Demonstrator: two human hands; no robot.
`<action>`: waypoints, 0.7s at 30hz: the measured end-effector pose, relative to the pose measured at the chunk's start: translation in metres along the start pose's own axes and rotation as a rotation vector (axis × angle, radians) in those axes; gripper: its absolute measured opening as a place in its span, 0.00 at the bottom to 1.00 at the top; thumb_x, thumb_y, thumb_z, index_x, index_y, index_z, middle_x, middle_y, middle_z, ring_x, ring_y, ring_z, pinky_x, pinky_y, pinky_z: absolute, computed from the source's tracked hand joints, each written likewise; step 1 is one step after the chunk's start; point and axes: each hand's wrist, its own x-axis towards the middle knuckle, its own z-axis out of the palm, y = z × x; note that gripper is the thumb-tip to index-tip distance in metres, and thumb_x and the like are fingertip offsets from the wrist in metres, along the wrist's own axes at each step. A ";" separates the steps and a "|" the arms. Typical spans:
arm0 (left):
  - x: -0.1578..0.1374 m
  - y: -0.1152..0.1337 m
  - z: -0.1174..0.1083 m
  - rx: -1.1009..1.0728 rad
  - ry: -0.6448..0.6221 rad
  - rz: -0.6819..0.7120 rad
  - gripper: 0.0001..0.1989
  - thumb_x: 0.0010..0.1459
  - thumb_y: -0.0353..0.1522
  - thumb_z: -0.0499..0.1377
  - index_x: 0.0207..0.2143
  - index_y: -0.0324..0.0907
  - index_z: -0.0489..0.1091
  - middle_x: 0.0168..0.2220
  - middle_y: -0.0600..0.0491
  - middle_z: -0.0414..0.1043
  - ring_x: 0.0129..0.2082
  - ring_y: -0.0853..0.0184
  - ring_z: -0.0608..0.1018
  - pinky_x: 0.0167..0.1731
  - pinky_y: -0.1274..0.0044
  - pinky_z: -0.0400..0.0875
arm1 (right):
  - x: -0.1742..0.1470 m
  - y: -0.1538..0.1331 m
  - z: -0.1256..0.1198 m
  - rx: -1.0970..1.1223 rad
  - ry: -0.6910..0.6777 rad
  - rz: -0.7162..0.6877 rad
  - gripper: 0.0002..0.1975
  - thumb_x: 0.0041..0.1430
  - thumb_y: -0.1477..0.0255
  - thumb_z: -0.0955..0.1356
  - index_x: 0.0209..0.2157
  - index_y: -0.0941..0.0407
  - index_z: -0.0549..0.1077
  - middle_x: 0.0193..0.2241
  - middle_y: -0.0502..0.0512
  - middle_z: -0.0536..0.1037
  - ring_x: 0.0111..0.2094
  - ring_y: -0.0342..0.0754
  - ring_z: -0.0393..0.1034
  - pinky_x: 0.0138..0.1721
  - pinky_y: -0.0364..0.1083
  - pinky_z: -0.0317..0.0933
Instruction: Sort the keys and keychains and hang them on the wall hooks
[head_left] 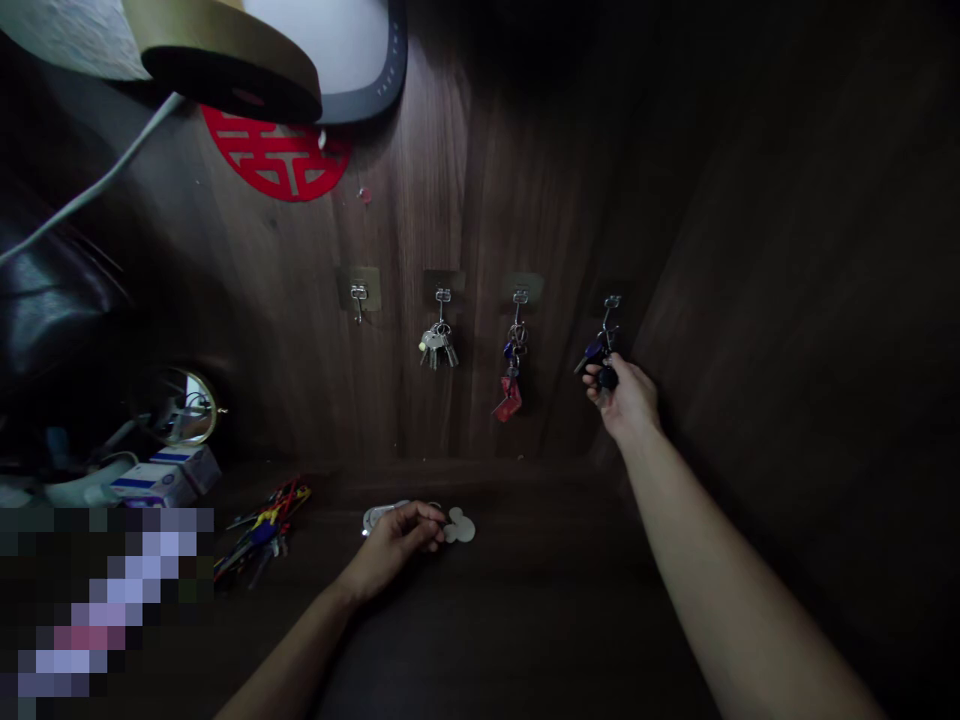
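My right hand point(628, 396) is closed around a bunch of keys point(593, 352) that hangs from the rightmost wall hook point(611, 303). A dark round fob shows between the fingers. Low on the dark wooden surface, my left hand point(401, 535) pinches the edge of a pale, mouse-head-shaped tag point(463, 526). A whitish rounded object point(373, 517) lies partly hidden behind that hand. Silver keys point(439, 345) hang on the second hook from the left. From the third hook hangs a key bunch with a red tag point(508, 398).
The leftmost hook point(358, 297) holds nothing. Loose keys with colourful parts point(264, 530) lie at left, near small boxes point(169, 475) and a round mirror point(193, 408). Above are a red paper cutout point(289, 165), a tape roll point(232, 60) and a white cable point(97, 185).
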 end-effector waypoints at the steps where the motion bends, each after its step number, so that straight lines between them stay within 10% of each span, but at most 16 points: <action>1: 0.000 0.000 0.000 0.000 0.000 0.000 0.16 0.48 0.42 0.62 0.34 0.39 0.70 0.28 0.54 0.71 0.28 0.71 0.71 0.32 0.78 0.65 | -0.002 0.003 -0.002 0.004 -0.008 0.011 0.06 0.51 0.68 0.67 0.27 0.54 0.66 0.18 0.46 0.75 0.17 0.40 0.69 0.15 0.36 0.58; 21: -0.003 0.001 0.001 0.027 0.015 0.020 0.16 0.48 0.41 0.62 0.34 0.38 0.71 0.28 0.53 0.72 0.27 0.72 0.71 0.31 0.78 0.66 | -0.062 0.079 -0.035 0.060 -0.088 0.165 0.11 0.39 0.70 0.72 0.28 0.54 0.71 0.23 0.49 0.77 0.25 0.43 0.71 0.24 0.41 0.64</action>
